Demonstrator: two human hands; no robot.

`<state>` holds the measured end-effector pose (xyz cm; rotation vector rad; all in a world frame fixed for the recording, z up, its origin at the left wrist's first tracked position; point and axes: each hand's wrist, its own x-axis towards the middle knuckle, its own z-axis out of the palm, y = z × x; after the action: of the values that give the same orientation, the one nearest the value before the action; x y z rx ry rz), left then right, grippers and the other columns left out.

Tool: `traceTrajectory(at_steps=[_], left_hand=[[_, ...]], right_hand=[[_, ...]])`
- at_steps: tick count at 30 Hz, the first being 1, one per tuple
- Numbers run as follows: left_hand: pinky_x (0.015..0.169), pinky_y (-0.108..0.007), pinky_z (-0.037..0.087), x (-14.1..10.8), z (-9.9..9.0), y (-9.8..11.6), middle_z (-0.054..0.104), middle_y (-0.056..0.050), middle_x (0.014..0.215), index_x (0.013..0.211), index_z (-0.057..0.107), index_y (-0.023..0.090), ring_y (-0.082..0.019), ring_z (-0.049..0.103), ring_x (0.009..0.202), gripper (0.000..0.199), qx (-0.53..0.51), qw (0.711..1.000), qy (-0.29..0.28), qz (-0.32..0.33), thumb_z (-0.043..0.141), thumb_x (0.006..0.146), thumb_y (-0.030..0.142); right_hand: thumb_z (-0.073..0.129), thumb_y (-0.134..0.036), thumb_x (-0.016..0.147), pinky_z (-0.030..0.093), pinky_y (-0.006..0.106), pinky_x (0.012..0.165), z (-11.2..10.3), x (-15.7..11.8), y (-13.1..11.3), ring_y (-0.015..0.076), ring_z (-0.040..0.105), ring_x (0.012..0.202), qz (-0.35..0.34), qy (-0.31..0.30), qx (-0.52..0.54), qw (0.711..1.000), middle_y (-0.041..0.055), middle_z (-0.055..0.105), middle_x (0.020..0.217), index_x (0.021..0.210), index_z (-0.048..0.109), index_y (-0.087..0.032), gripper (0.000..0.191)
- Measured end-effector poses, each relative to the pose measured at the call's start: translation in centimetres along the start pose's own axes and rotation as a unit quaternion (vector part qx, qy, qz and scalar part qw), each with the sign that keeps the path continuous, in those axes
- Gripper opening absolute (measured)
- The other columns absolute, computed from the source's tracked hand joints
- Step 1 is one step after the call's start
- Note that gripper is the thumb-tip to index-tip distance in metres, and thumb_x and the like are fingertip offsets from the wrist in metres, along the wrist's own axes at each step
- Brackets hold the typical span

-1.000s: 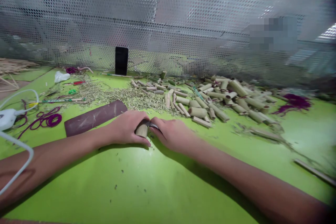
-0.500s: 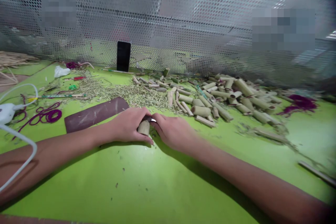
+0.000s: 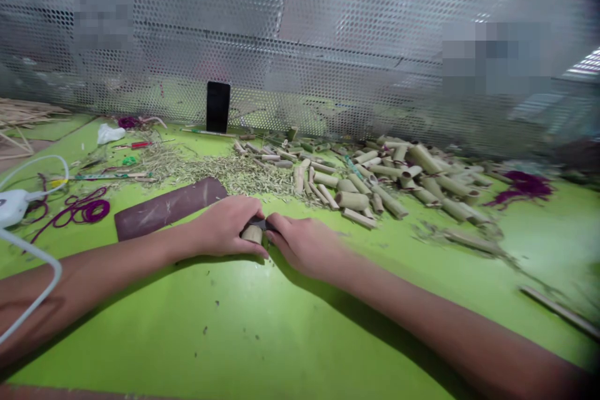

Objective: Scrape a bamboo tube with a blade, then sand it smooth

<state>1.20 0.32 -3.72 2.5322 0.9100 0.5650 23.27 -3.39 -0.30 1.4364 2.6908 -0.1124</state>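
Note:
My left hand (image 3: pixel 228 223) is curled around a short bamboo piece (image 3: pixel 252 235), thumb below and fingers above, over the green table (image 3: pixel 225 325). My right hand (image 3: pixel 307 245) is closed on a small knife (image 3: pixel 259 223); its dark, flat blade lies across the upper side of the bamboo piece. The handle is hidden inside the right fist. Both hands nearly meet at the blade. Just behind the left forearm lies a brown strip of sandpaper (image 3: pixel 164 209).
Cut bamboo pieces (image 3: pixel 426 184) are heaped at the back right, beside scattered shavings (image 3: pixel 248 174). A phone (image 3: pixel 218 106) leans on the perforated metal screen (image 3: pixel 281 25). Purple cord (image 3: pixel 96 209) and a white cable (image 3: pixel 51 256) lie at left; more purple thread (image 3: pixel 525 186) at right.
The knife blade has tilted, from a bright edge at the bamboo's right side to a dark flat across its top. Both hands have shifted slightly left in view.

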Motion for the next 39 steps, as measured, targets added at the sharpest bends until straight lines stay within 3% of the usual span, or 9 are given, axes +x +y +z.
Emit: traceTrajectory(at_steps=[7, 18, 23, 28, 39], left_hand=[[0.094, -0.045, 0.053, 0.2, -0.3, 0.2, 0.071, -0.011, 0.12, 0.124, 0.058, 0.021, -0.034, 0.068, 0.107, 0.073, -0.026, 1.0, -0.005, -0.011, 0.09, 0.075, 0.065], [0.094, -0.047, 0.052, 0.1, -0.1, -0.1, 0.07, -0.012, 0.117, 0.119, 0.059, 0.018, -0.034, 0.067, 0.107, 0.073, -0.018, 1.0, -0.006, -0.006, 0.088, 0.076, 0.07], [0.087, -0.042, 0.051, -0.1, -0.1, -0.1, 0.069, -0.009, 0.109, 0.109, 0.06, 0.019, -0.031, 0.066, 0.1, 0.064, -0.011, 1.0, -0.009, 0.001, 0.081, 0.081, 0.073], [0.085, -0.04, 0.049, -0.3, 0.0, -0.2, 0.069, -0.008, 0.106, 0.107, 0.06, 0.02, -0.03, 0.064, 0.097, 0.067, 0.01, 1.0, -0.01, 0.006, 0.078, 0.08, 0.078], [0.079, -0.035, 0.042, -0.1, 0.3, -0.7, 0.064, -0.005, 0.096, 0.097, 0.057, 0.02, -0.025, 0.058, 0.088, 0.073, -0.019, 0.998, -0.007, 0.063, 0.058, 0.084, 0.092]], right_hand=[[0.039, -0.032, 0.113, 0.025, 0.032, 0.054, -0.5, 0.8, 0.1, 0.0211, 0.064, 0.064, 0.031, 0.003, -0.035, 0.999, 0.0074, 0.076, 0.084, 0.115, 0.065, -0.017, 0.029], [0.039, -0.032, 0.113, 0.027, 0.031, 0.056, -0.5, 0.6, 0.2, 0.0202, 0.063, 0.063, 0.028, -0.009, -0.025, 0.999, 0.0065, 0.075, 0.08, 0.112, 0.064, -0.017, 0.029], [0.046, -0.031, 0.111, 0.024, 0.029, 0.054, -0.1, 0.0, 0.0, 0.0179, 0.061, 0.061, 0.006, -0.005, -0.002, 1.0, 0.0051, 0.075, 0.081, 0.111, 0.064, -0.018, 0.022], [0.048, -0.03, 0.11, 0.024, 0.029, 0.055, 0.1, -0.3, -0.1, 0.0173, 0.061, 0.061, -0.002, 0.005, 0.002, 1.0, 0.0051, 0.075, 0.079, 0.113, 0.066, -0.018, 0.021], [0.047, -0.028, 0.111, 0.025, 0.03, 0.056, -0.1, -0.6, -0.7, 0.021, 0.066, 0.067, 0.037, -0.023, 0.029, 0.999, 0.0095, 0.079, 0.088, 0.118, 0.065, -0.016, 0.022]])
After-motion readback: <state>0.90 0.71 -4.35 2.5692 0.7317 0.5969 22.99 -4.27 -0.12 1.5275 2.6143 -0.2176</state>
